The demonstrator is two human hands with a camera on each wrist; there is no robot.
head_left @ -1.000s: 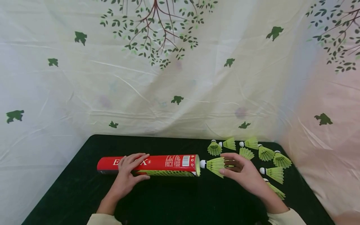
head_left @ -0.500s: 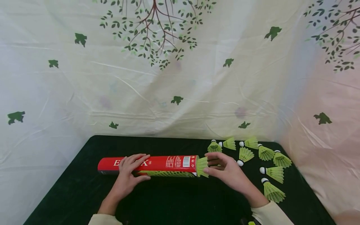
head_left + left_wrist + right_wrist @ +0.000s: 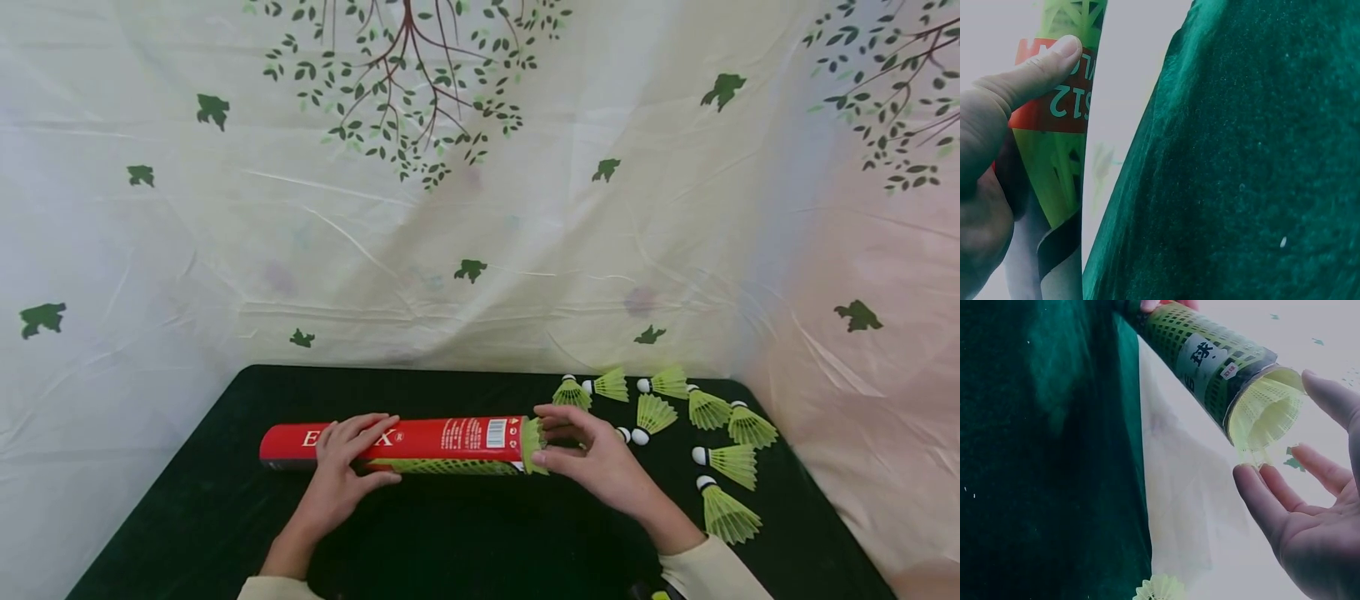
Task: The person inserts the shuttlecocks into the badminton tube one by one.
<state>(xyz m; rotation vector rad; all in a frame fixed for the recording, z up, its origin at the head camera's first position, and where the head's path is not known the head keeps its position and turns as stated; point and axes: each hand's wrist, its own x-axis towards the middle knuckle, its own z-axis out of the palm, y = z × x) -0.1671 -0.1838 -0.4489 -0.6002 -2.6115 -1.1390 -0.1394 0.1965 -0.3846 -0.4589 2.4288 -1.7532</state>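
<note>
A red shuttlecock tube (image 3: 450,437) lies on its side on the table, its mouth facing right. My left hand (image 3: 348,458) grips it left of its middle, fingers over the top and thumb along the near side; the left wrist view shows the thumb pressed on its printed band (image 3: 1054,106). A yellow-green shuttlecock (image 3: 533,446) sits mostly inside the mouth, with only its skirt edge sticking out. My right hand (image 3: 596,467) holds that edge between thumb and fingers. In the right wrist view the skirt (image 3: 1266,419) fills the tube's mouth, fingertips at its rim. Its cork is hidden.
Several loose yellow shuttlecocks lie at the right of the dark green table (image 3: 465,542), among them one near the front (image 3: 727,512) and one beside the right hand (image 3: 655,414). A pale printed curtain (image 3: 450,317) hangs behind the table.
The right hand has moved left and pushed the shuttlecock cork-first into the tube, until just its skirt edge shows. The left hand and the tube have stayed about where they were.
</note>
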